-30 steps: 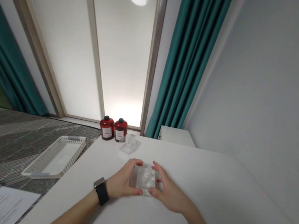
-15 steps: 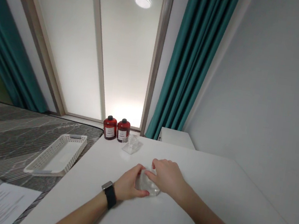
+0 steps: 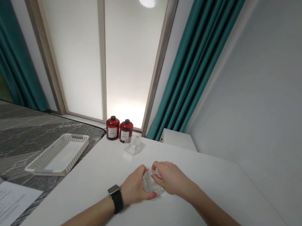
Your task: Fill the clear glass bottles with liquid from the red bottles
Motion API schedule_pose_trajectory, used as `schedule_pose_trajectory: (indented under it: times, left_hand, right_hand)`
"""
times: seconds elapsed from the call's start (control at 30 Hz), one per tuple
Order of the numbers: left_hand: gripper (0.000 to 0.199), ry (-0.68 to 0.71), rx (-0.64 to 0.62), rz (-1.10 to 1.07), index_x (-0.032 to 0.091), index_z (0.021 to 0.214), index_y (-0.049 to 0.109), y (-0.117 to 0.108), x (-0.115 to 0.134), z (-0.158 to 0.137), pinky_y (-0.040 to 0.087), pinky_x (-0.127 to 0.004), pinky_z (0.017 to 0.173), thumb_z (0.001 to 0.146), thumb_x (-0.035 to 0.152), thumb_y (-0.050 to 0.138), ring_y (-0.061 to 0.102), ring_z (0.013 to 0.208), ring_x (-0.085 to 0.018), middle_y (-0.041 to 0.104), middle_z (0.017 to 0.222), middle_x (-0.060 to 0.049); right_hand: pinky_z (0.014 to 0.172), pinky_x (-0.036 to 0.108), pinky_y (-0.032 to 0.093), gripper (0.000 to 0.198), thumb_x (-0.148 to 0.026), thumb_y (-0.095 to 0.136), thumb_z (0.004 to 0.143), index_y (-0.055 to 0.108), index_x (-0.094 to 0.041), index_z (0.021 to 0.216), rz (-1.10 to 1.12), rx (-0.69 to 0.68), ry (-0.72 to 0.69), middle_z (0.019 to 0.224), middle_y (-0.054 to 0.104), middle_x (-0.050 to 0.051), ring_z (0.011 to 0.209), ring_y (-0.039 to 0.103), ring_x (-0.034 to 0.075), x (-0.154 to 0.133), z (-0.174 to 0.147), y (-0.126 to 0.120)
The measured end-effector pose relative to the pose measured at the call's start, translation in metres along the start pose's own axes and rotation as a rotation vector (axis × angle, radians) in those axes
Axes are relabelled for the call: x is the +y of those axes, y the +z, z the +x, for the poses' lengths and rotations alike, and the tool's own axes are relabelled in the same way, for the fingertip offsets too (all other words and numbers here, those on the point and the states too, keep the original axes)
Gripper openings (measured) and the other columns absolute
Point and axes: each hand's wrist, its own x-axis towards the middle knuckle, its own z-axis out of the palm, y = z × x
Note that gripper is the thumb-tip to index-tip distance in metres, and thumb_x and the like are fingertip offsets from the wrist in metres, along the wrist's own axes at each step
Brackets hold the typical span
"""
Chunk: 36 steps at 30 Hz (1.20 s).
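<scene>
Teal curtain (image 3: 198,67), open booklet (image 3: 9,199)

A small, colourless, see-through container (image 3: 152,185) is on the white table (image 3: 180,222), or just above it; which of the two cannot be told. It lies well in from the table's left edge and from its far edge. The left hand (image 3: 135,186) curls around its left side, thumb along the near edge, while the right hand (image 3: 171,177) covers its far right part. Light glints along its near rim. Whether it is glass or plastic is unclear.
</scene>
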Motion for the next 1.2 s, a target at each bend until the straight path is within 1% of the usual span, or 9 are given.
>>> schedule_pose_trajectory:
  times: [0.2, 0.37, 0.43, 0.5, 0.57, 0.73, 0.9, 1.0, 1.2]
  left_hand:
    - [0.065, 0.078, -0.078, -0.042, 0.018, 0.104, 0.051, -0.013, -0.003, 0.003, 0.046, -0.034, 0.079, 0.058, 0.043, 0.088, 0.056, 0.088, -0.023, 0.060, 0.100, -0.005]
    - [0.080, 0.153, -0.232, -0.228, 0.019, 0.134, 0.042, -0.024, -0.011, 0.005, 0.050, -0.033, 0.074, 0.067, 0.034, 0.082, 0.057, 0.082, -0.019, 0.056, 0.122, -0.010]
    - [0.088, 0.170, -0.224, -0.192, 0.020, 0.141, 0.036, -0.022, -0.013, 0.008, 0.050, -0.040, 0.085, 0.067, 0.029, 0.082, 0.059, 0.092, -0.023, 0.052, 0.131, -0.013]
    - [0.094, 0.193, -0.207, -0.133, 0.020, 0.144, 0.033, -0.017, -0.014, 0.013, 0.042, -0.047, 0.101, 0.065, 0.027, 0.083, 0.055, 0.111, -0.030, 0.050, 0.137, -0.014]
    - [0.093, 0.200, -0.208, -0.111, 0.019, 0.144, 0.036, -0.013, -0.013, 0.017, 0.036, -0.049, 0.109, 0.065, 0.027, 0.084, 0.050, 0.122, -0.033, 0.052, 0.138, -0.015]
    - [0.069, 0.179, -0.165, -0.110, 0.019, 0.127, 0.049, -0.006, -0.009, 0.019, 0.047, -0.040, 0.095, 0.068, 0.028, 0.082, 0.060, 0.107, -0.027, 0.063, 0.121, -0.009]
    - [0.066, 0.138, -0.102, 0.016, 0.018, 0.120, 0.050, -0.001, -0.005, 0.015, 0.048, -0.040, 0.088, 0.065, 0.032, 0.084, 0.061, 0.099, -0.028, 0.065, 0.113, -0.009]
    - [0.068, 0.131, -0.097, 0.021, 0.018, 0.122, 0.049, -0.002, -0.004, 0.015, 0.048, -0.041, 0.089, 0.066, 0.032, 0.084, 0.061, 0.100, -0.029, 0.065, 0.115, -0.010]
    - [0.071, 0.146, -0.132, -0.058, 0.020, 0.127, 0.048, -0.005, -0.007, 0.016, 0.048, -0.042, 0.095, 0.067, 0.032, 0.084, 0.061, 0.109, -0.029, 0.064, 0.123, -0.011]
  right_hand:
    - [0.074, 0.029, 0.043, 0.016, -0.024, 0.056, 0.094, 0.066, -0.020, 0.106, 0.083, -0.034, -0.097, 0.099, 0.073, 0.007, 0.091, 0.066, 0.023, 0.010, -0.005, -0.002]
    - [0.078, 0.031, 0.044, 0.018, -0.020, 0.051, 0.096, 0.067, -0.023, 0.103, 0.141, -0.062, -0.206, 0.096, 0.065, 0.005, 0.090, 0.062, 0.022, 0.023, -0.011, -0.007]
    - [0.076, 0.031, 0.044, 0.021, -0.019, 0.048, 0.096, 0.068, -0.023, 0.103, 0.144, -0.070, -0.217, 0.093, 0.061, 0.004, 0.086, 0.061, 0.021, 0.027, -0.013, -0.008]
    - [0.077, 0.031, 0.044, 0.022, -0.018, 0.047, 0.096, 0.068, -0.023, 0.101, 0.175, -0.071, -0.246, 0.092, 0.059, 0.004, 0.084, 0.059, 0.020, 0.030, -0.015, -0.008]
    - [0.078, 0.030, 0.043, 0.023, -0.016, 0.047, 0.094, 0.067, -0.022, 0.101, 0.227, -0.047, -0.269, 0.093, 0.060, 0.004, 0.085, 0.059, 0.019, 0.034, -0.016, -0.008]
    - [0.066, 0.026, 0.039, 0.023, -0.016, 0.043, 0.094, 0.064, -0.020, 0.104, 0.329, 0.063, -0.096, 0.077, 0.062, 0.000, 0.069, 0.055, 0.016, 0.037, -0.019, -0.005]
    - [0.060, 0.025, 0.031, 0.014, -0.028, 0.052, 0.092, 0.061, -0.020, 0.100, 0.232, 0.088, 0.033, 0.072, 0.062, 0.000, 0.068, 0.054, 0.017, 0.029, -0.017, 0.002]
    - [0.059, 0.025, 0.029, 0.015, -0.029, 0.056, 0.090, 0.060, -0.020, 0.101, 0.211, 0.090, 0.042, 0.074, 0.063, 0.000, 0.068, 0.055, 0.017, 0.025, -0.015, 0.005]
    - [0.060, 0.024, 0.034, 0.009, -0.025, 0.052, 0.092, 0.059, -0.021, 0.096, 0.425, 0.127, 0.010, 0.069, 0.056, -0.004, 0.065, 0.053, 0.015, 0.030, -0.015, 0.014]
